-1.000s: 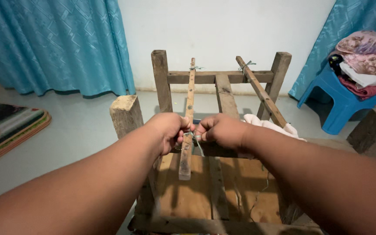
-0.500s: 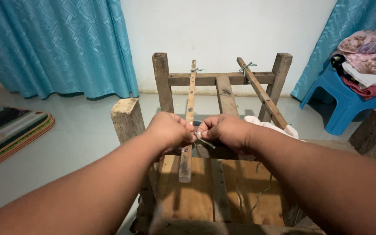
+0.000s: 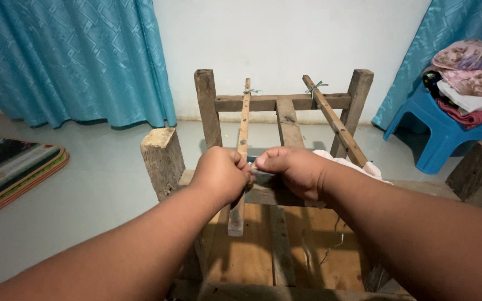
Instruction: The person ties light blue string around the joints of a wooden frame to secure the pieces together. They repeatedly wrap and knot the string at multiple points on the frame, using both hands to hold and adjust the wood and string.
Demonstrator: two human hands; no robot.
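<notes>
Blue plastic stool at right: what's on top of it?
The blue plastic stool carries a heap of folded cloth in pink, white, red and dark pieces. The heap hides the seat; whatever lies beneath it is not visible.

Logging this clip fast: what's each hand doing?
Left hand: closed at the thin wooden slat.
Right hand: closed, pinching something small, unclear what.

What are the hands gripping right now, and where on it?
Both hands, left hand and right hand, are closed at the near part of the thin wooden slat, where it crosses the frame's near rail. They seem to pinch a pale string; the fingers hide it.
</notes>
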